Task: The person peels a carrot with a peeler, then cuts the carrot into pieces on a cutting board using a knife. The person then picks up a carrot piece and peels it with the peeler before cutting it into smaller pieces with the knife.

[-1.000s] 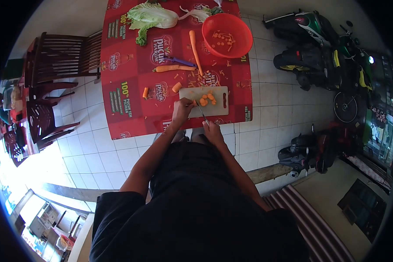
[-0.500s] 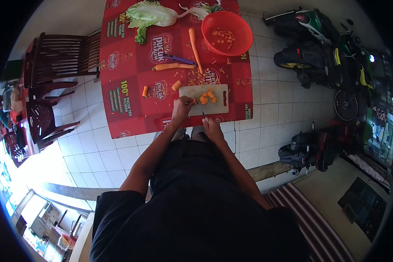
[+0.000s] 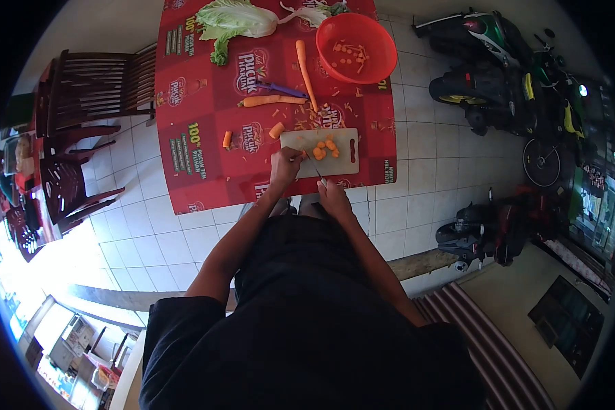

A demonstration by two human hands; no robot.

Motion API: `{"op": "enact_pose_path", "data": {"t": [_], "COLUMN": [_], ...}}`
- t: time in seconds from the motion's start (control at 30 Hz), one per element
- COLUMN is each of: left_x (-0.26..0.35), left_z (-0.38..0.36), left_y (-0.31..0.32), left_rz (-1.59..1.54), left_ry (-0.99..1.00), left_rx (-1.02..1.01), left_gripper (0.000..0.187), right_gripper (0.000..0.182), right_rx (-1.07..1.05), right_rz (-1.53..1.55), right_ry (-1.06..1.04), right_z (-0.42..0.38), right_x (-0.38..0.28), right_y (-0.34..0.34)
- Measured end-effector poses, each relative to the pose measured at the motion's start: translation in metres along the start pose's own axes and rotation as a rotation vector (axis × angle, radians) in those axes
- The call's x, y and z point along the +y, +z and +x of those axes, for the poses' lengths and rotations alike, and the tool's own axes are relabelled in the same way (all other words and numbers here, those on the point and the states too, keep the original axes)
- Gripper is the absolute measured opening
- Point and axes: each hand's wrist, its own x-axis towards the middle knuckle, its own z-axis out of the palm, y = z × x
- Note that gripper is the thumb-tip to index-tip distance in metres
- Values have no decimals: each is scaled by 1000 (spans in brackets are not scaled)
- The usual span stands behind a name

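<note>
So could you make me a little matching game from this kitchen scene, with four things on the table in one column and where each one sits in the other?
Things:
1. red bowl
2. cabbage
3. cutting board
4. purple peeler

Places:
A. under the carrot slices, right in front of the two hands
B. far left corner of the red tablecloth
C. mid-table, beside a whole carrot
D. far right corner, with a few carrot bits inside

Pairs: 1-D, 2-B, 3-A, 4-C
</note>
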Motion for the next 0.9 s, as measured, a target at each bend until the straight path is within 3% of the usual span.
{"op": "enact_pose_path", "data": {"t": [0.9], "left_x": [4], "left_z": [1], "left_y": [-4], "left_rz": [-24], "left_ry": [-106], "left_rx": [-26], "left_gripper": [21], "right_gripper": [48], "right_rx": [98], "right_rz": [1], "right_ry": [9], "right_z": [-11], "right_x": [19], "right_y": [11]}}
